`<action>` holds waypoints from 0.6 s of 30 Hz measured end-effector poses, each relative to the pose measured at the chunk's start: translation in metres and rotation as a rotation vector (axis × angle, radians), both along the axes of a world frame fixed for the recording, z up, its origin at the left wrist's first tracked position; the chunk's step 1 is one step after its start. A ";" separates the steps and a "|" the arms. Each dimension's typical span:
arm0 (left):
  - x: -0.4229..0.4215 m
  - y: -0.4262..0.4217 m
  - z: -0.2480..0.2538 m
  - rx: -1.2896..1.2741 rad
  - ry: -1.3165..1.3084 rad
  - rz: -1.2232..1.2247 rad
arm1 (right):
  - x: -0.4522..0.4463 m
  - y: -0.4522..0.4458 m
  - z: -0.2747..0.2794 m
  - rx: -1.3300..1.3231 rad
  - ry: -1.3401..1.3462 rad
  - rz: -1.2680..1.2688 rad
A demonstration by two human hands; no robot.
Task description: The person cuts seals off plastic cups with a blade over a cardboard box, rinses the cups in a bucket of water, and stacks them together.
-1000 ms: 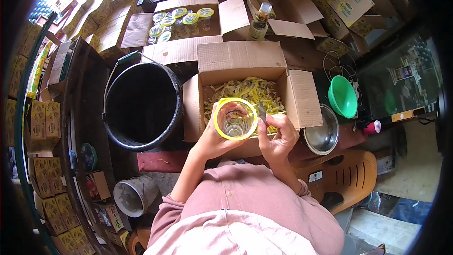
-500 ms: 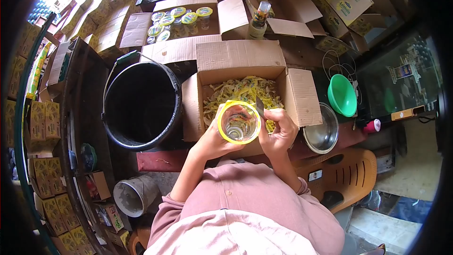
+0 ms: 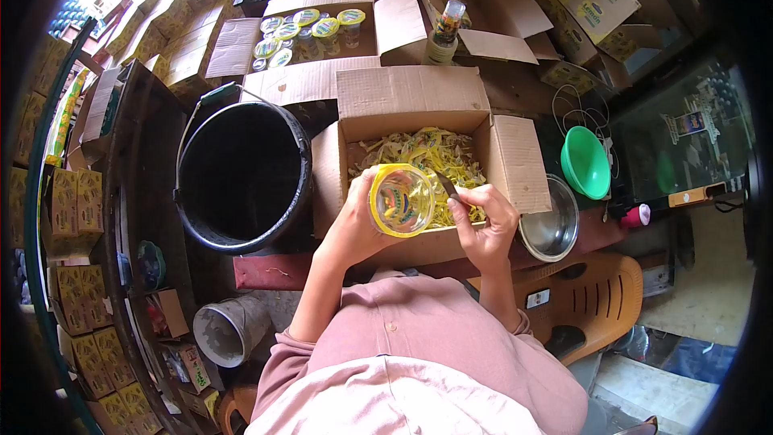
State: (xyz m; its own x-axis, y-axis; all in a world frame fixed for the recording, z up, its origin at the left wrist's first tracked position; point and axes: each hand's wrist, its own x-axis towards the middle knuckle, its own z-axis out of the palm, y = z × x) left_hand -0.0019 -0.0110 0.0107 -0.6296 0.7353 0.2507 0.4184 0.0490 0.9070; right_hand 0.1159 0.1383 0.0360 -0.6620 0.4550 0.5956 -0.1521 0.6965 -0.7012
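Observation:
A clear plastic cup point(image 3: 400, 203) with a yellow rim is in my left hand point(image 3: 351, 227), its open mouth tilted up toward me. My left fingers wrap round its left side. In my right hand point(image 3: 488, 225) is a small dark knife point(image 3: 446, 186), pinched between thumb and fingers, its blade beside the cup's right edge. Whether the blade touches the rim I cannot tell. Below both hands stands an open cardboard box point(image 3: 409, 95) holding a heap of yellow plastic strips point(image 3: 435, 145).
A black bucket point(image 3: 187, 185) stands left of the box. Behind it, another carton point(image 3: 294, 80) holds several yellow-lidded cups point(image 3: 325, 27). To the right are a metal bowl point(image 3: 557, 251) and a green bowl point(image 3: 585, 163). A bottle point(image 3: 444, 32) stands at the back.
My right hand and the knife have moved slightly right, away from the cup. The cup has tilted and shifted a little left and up with my left hand.

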 end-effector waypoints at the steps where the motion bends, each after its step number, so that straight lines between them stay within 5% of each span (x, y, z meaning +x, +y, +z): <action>1: -0.001 -0.001 0.001 -0.007 0.097 0.014 | 0.001 0.002 0.001 -0.037 -0.035 0.021; 3: -0.005 -0.002 0.005 -0.020 0.289 0.041 | 0.003 0.007 0.001 -0.110 -0.107 0.062; 9: -0.008 -0.004 0.004 0.001 0.147 0.033 | 0.006 0.013 -0.004 -0.129 -0.188 0.147; 18: -0.011 -0.003 0.007 -0.029 0.332 0.029 | 0.008 0.016 -0.007 -0.176 -0.223 0.179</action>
State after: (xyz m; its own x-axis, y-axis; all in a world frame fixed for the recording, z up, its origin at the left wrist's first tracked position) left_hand -0.0129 -0.0140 0.0178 -0.5377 0.7281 0.4251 0.6888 0.0886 0.7195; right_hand 0.1239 0.1540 0.0290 -0.8462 0.4026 0.3491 -0.0902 0.5374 -0.8385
